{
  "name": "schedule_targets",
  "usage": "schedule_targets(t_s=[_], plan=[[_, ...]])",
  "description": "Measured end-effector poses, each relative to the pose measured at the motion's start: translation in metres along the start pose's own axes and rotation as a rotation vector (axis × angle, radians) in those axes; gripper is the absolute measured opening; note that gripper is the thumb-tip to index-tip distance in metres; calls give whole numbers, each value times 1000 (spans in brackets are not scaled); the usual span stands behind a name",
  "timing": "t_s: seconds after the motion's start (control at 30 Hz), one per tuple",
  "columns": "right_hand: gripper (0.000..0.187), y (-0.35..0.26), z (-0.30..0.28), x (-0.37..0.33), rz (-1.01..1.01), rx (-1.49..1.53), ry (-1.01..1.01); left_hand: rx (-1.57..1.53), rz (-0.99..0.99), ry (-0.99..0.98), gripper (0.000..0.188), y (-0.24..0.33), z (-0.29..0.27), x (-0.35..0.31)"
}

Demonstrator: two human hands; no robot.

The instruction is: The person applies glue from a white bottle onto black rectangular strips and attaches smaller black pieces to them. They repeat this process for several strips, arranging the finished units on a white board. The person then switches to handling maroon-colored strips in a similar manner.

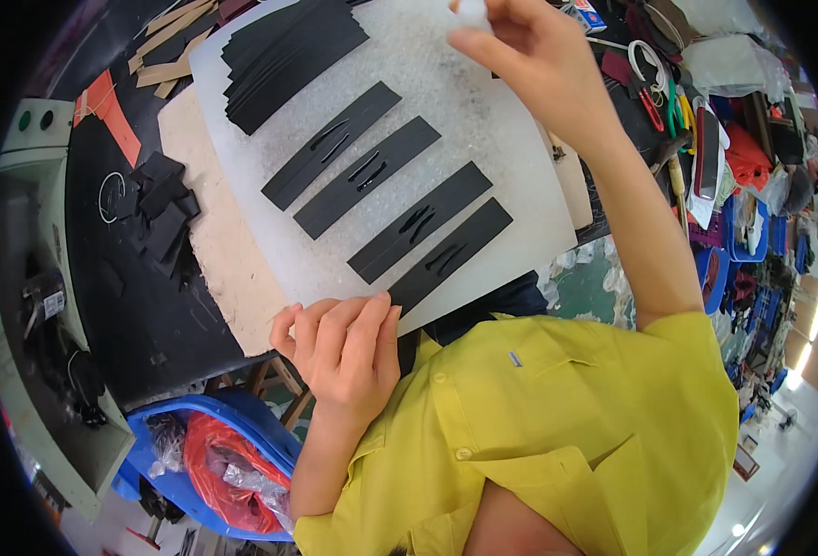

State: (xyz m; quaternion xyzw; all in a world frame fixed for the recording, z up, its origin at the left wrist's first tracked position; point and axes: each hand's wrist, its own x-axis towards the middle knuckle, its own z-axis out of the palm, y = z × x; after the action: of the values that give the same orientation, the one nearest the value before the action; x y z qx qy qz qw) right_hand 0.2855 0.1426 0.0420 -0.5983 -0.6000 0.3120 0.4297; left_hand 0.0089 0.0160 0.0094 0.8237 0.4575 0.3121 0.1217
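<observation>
My right hand (543,60) is closed on a rounded white thing (470,15) at the top edge, partly hidden by my fingers and cut off by the frame. Under my arms lies a pale, speckled board (483,111). Across it, black strips lie in two pairs; the nearest strip (469,243) and its neighbour (455,199) bear short, glossy, wet-looking dark marks, as do the farther two (399,144) (358,120). My left hand (348,347) rests at the board's near edge, fingers bent and slightly apart, fingertips by the nearest strip's end; its thumb is hidden.
A fanned stack of black strips (293,56) covers the board's far left. Black scraps (163,208) and an orange piece (110,116) lie left of it. Red-handled pliers (651,109) and other tools are at the right. A blue bin (242,408) stands below left.
</observation>
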Motion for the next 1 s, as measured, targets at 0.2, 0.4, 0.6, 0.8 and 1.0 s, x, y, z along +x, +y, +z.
schedule_targets(t_s=[0.2, 0.4, 0.6, 0.8, 1.0], plan=[[34, 33, 5, 23, -138, -267, 103, 0, -94, -32, 23, 7, 1, -6], [23, 8, -24, -83, -258, -417, -39, 54, -82, -29, 27, 9, 5, -9], [30, 3, -2, -135, -353, -532, -114, 56, -100, -65, 30, 11, 4, -8], [22, -9, -8, -132, -279, -442, -177, -6, -145, -91, 27, 18, 3, -1], [22, -22, 3, -147, -220, -422, -194, -205, -255, 19, 22, 36, 9, -5]])
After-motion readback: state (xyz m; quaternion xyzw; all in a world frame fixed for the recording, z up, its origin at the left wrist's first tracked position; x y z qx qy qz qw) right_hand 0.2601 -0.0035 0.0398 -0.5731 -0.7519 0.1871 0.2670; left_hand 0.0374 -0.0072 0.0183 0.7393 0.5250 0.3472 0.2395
